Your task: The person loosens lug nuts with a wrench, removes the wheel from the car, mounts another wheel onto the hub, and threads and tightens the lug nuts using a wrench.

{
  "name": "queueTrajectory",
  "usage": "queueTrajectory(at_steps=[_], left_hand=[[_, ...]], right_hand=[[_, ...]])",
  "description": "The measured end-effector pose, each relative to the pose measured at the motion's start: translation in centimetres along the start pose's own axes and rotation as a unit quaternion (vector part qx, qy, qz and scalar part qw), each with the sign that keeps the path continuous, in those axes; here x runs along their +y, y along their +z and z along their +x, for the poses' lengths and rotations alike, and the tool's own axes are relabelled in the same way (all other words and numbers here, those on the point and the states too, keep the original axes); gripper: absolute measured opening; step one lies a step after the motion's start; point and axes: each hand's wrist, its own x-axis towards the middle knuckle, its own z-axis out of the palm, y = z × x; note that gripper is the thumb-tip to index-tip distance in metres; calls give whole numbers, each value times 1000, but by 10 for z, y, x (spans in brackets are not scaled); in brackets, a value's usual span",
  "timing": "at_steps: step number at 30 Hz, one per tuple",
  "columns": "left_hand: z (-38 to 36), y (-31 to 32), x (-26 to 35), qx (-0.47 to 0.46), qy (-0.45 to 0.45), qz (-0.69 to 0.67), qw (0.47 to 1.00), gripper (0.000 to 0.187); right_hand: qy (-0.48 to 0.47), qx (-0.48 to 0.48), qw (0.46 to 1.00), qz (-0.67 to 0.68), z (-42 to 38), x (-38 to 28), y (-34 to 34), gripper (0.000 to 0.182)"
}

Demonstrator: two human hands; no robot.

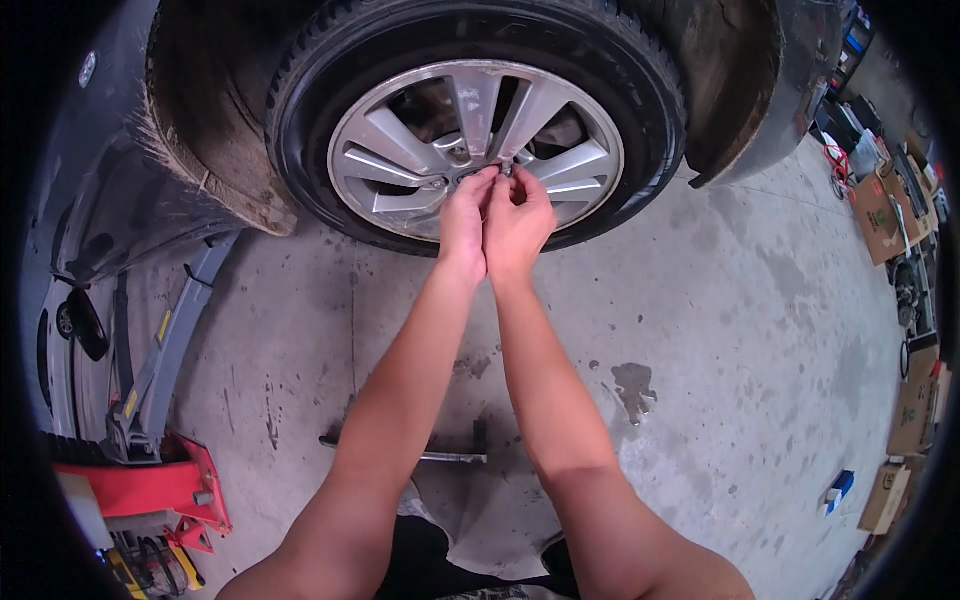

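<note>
A silver alloy wheel [385,140] with a black tire [305,150] is mounted on a raised car in front of me. My right hand [522,222] is at the wheel's middle, its thumb and fingertips pinched round a small metal lug nut [507,168] by one of the holes around the hub. Pressed close beside it, my left hand [463,228] has its fingers drawn together near the center cap. What the left fingertips hold, if anything, is hidden. Both wrists nearly touch.
A grey lift arm [190,310] stands at left, above a red piece of equipment [150,485]. A dark bar-shaped part [450,457] lies on the stained concrete floor [740,380] beneath my forearms. Cardboard boxes [880,215] and a small blue box [840,488] are along the right.
</note>
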Motion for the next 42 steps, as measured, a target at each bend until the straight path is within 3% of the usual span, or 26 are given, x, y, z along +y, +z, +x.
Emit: queueTrajectory(at_steps=[3,9,13,18,22,24,27,29,32,34,36,38,40,42], left_hand=[[3,-2,-4,48,37,-20,998,35],[-3,-1,5,26,39,-43,998,43],[-6,1,7,34,16,-84,996,42],[0,2,7,61,55,-173,981,42],[4,-1,3,103,21,-127,986,44],[1,-1,0,58,-36,-69,995,47],[-1,4,-1,99,21,-52,994,48],[-6,7,-3,147,48,-21,988,53],[-2,2,-3,83,-17,-62,994,52],[-1,4,-1,67,10,-48,997,52],[-5,8,4,116,73,-33,990,54],[-1,5,2,127,52,-22,990,52],[-4,6,3,91,-29,-54,994,52],[-5,5,4,93,-16,-44,995,56]], right_hand=[[14,-4,1000,0,0,2,-2,35],[43,-58,997,-41,5,-11,-12,28],[12,-34,999,-26,2,-10,-13,29],[40,-103,990,-87,5,0,-18,32],[46,-85,993,-69,1,-4,-21,34],[36,-123,989,-71,-1,-1,-23,39],[49,-110,983,-139,2,14,-21,46],[35,-130,985,-109,0,4,-27,46],[41,-168,981,-88,1,-5,-30,47],[67,-167,976,-123,7,10,-28,52],[69,-138,981,-117,9,21,-23,53],[41,-169,983,-57,3,-8,-34,46],[45,-186,978,-80,4,0,-34,45],[120,-189,975,-14,10,16,-30,53]])
